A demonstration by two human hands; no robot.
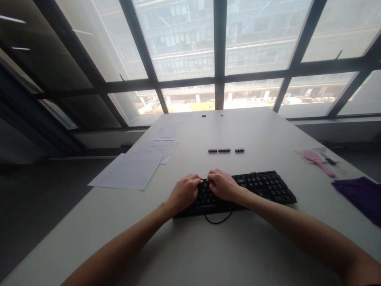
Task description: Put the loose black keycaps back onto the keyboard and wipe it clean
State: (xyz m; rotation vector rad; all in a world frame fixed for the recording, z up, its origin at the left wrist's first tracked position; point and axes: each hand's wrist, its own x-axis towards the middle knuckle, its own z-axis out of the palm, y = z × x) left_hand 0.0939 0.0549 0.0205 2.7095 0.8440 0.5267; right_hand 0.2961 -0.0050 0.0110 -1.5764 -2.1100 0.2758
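A black keyboard [269,186] lies at a slight slant on the white table. My left hand [186,190] is closed over its left end, thumb and fingers curled at the upper rows of keys. Close beside it, my right hand [222,184] is also closed, its fingertips pinched down at the top row; whatever is between them is hidden. A loop of black cable [218,222] sticks out from under the keyboard's near edge. Beyond the keyboard, small black keycaps lie in a row of groups: a left group [212,151], a middle group [224,150] and a right group [239,150].
Printed sheets of paper [127,171] overlap along the table's left side. On the right are a pink hairbrush [317,160], a small black item [330,161] and a folded purple cloth [358,194]. Large windows [181,39] stand behind the table [190,139].
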